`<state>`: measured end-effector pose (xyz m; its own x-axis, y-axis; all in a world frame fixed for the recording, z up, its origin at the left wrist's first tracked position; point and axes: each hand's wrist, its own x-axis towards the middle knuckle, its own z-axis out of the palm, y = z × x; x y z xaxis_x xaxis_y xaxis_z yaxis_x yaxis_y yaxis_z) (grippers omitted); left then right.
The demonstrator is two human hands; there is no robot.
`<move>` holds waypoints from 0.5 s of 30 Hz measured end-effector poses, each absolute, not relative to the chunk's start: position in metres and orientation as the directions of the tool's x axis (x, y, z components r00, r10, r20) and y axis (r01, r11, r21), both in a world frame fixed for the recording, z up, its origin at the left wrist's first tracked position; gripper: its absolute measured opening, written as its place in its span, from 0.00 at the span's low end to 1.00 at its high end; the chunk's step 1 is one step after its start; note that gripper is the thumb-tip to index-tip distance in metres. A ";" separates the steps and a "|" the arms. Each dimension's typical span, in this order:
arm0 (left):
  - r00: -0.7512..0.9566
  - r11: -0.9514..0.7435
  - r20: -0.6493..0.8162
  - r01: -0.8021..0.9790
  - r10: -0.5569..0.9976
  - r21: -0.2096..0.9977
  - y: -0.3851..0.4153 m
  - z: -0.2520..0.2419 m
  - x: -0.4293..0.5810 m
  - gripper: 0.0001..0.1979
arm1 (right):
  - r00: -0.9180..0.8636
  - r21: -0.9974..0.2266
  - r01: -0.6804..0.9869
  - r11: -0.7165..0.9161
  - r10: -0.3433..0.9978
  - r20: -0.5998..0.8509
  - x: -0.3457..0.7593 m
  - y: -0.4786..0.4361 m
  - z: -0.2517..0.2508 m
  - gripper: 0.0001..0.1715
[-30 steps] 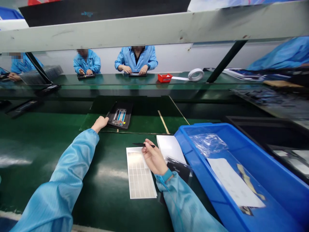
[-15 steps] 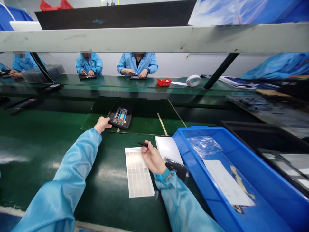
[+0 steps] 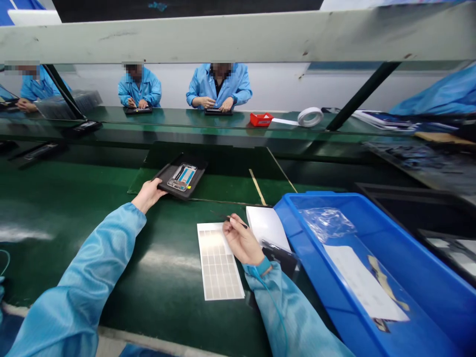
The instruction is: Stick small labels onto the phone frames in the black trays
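My left hand grips the near left corner of a black tray, which is tilted at the edge of a dark green board. In the tray lies a phone frame with blue strips and a small yellow spot. My right hand is closed on thin dark tweezers, their tips pointing left. Under and beside that hand is a white sheet of pale rectangular stickers. A blue wrist strap with a cord circles my right wrist.
A blue bin on the right holds clear plastic and a white paper. White paper and a dark pouch lie beside it. Across the line several people in blue work; a red box and a tape roll stand there. A grey beam crosses above.
My left hand has drawn the black tray toward me and to the left, turning it at an angle. My right hand keeps the tweezers near the sticker sheet. The view has tipped down slightly.
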<state>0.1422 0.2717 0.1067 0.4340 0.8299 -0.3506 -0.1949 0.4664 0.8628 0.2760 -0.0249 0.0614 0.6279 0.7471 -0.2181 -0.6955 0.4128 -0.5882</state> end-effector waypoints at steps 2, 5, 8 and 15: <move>0.469 0.459 -0.331 -0.191 0.819 0.867 0.279 0.106 0.126 0.07 | 0.626 -0.587 -0.697 0.412 0.748 -0.219 0.276 -0.025 0.062 0.18; 0.519 0.439 -0.309 -0.148 0.797 0.886 0.294 0.107 0.100 0.05 | 0.617 -0.572 -0.710 0.410 0.754 -0.225 0.277 -0.025 0.066 0.18; 0.570 0.421 -0.323 -0.044 0.755 0.906 0.313 0.113 0.074 0.04 | 0.585 -0.537 -0.744 0.397 0.775 -0.237 0.278 -0.026 0.070 0.17; 0.713 0.400 -0.505 0.332 0.486 0.854 0.344 0.142 0.026 0.14 | 0.566 -0.470 -0.786 0.401 0.773 -0.287 0.281 -0.029 0.074 0.17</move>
